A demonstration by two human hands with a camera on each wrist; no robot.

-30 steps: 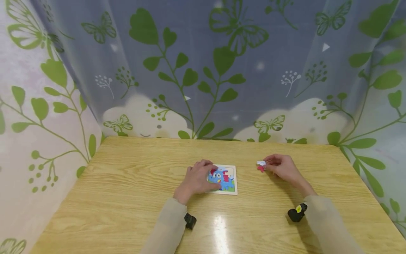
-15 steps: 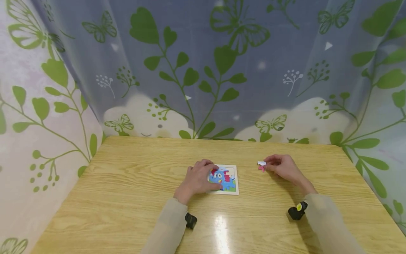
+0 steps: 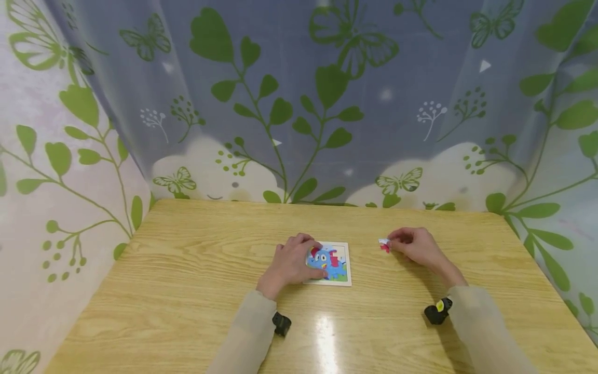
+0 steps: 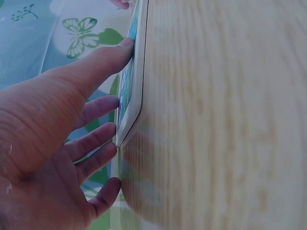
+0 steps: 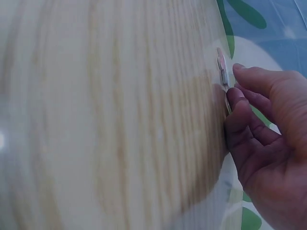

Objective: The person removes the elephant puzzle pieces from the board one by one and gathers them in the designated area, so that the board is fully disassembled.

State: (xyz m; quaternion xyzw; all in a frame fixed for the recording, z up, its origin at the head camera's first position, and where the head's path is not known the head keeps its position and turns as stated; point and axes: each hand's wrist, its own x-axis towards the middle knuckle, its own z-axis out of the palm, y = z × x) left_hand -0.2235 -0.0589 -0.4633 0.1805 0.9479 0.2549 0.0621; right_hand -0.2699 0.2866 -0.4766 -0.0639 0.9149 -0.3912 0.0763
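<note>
In the head view a small square jigsaw puzzle (image 3: 337,266) with a pale wooden frame lies flat near the middle of the table. It pictures a blue cartoon animal with big eyes, and a red patch on it borders a pale, notched gap. My left hand (image 3: 291,262) rests over its left side, hiding that part. In the left wrist view the left thumb (image 4: 103,62) presses on the picture, while the spread fingers lie along the frame's edge. Further right, the right hand (image 3: 417,248) pinches a red and white puzzle piece (image 3: 384,245) by its right side, close to the tabletop.
The wood-grain table (image 3: 196,249) stretches out around both hands. A curtain (image 3: 261,104) printed with leaves and butterflies hangs behind its far edge and along both sides. Black wrist cameras (image 3: 281,324) sit at both cuffs.
The puzzle piece tilts slightly in the right fingers, and its visible face has shifted a little. The left hand and the framed puzzle stay in place.
</note>
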